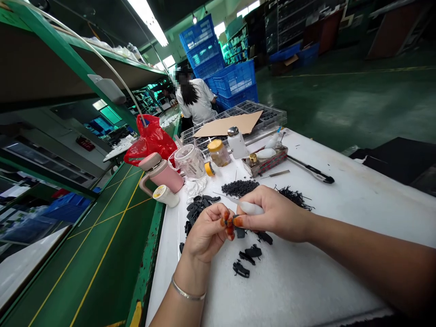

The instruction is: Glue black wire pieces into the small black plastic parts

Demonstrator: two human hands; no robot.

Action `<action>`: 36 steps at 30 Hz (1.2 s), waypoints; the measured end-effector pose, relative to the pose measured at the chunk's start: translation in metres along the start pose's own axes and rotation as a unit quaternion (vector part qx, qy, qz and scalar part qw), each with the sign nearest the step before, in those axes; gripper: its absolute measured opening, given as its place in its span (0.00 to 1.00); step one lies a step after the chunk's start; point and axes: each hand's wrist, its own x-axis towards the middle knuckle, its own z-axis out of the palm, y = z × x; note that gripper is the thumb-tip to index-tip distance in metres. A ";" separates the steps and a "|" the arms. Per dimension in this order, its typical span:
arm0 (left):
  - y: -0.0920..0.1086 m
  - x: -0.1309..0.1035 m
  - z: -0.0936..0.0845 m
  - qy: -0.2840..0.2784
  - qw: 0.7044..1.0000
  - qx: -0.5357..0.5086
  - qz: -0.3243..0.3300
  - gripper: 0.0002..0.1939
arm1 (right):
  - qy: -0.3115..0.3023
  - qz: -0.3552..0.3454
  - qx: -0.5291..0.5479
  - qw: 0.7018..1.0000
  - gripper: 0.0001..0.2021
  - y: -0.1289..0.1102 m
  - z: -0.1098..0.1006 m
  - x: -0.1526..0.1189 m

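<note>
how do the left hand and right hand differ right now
The right hand grips a white squeeze bottle; the left hand holds no bottle. The left hand has a silvery bangle at its wrist; the right hand's wrist is bare. Both hands show orange-coloured fingertips, held close together.

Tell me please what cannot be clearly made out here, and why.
Head view: the dark part, mostly covered by left hand and right hand.
Head view: middle of the clear tray, under cardboard.
Head view: contents of the red bag, behind its plastic.
Head view: right arm, cut by frame edge.
</note>
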 end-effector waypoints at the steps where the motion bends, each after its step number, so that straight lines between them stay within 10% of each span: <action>1: 0.000 0.000 0.000 0.001 1.000 0.002 -0.001 0.15 | 0.003 0.000 -0.001 1.000 0.17 0.000 0.000 0.000; 36: 0.002 -0.001 -0.001 -0.001 1.000 0.012 0.008 0.10 | 0.024 -0.005 -0.069 0.997 0.12 0.000 -0.001 0.000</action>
